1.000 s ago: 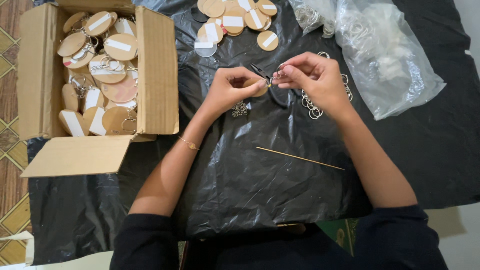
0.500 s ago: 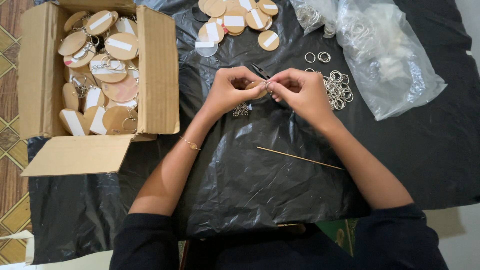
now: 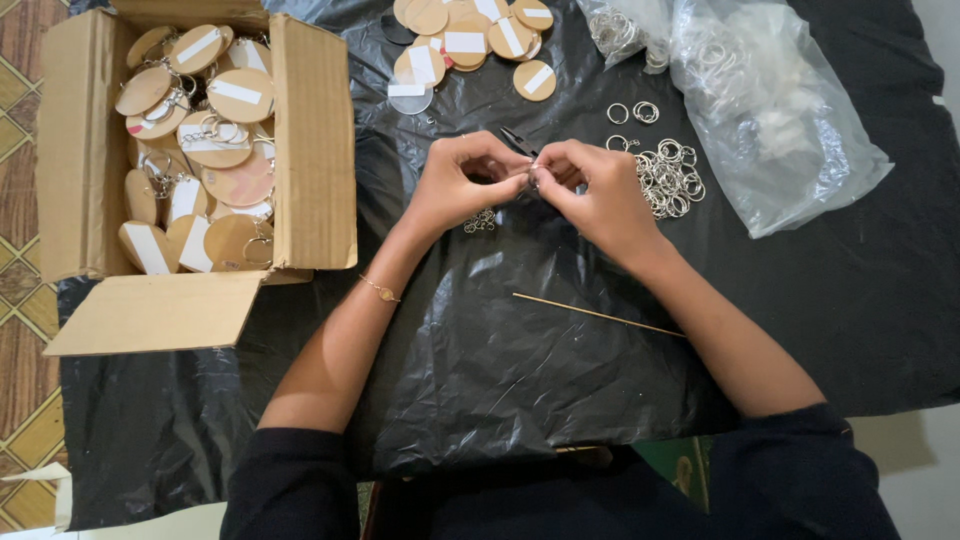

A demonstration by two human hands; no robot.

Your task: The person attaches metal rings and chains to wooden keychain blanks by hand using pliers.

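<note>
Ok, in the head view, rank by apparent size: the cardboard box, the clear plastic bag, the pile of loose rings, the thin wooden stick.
1. cardboard box
2. clear plastic bag
3. thin wooden stick by length, though far slimmer than the pile
4. pile of loose rings

Home craft setup, tiled floor, plastic sheet, box of wooden tags

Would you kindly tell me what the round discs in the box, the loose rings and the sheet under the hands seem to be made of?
Round discs: probably thin wood, matte tan, with white strips.
Loose rings: likely metal, silvery and shiny.
Sheet: thin black plastic, glossy and crinkled.
Box: brown corrugated cardboard.
</note>
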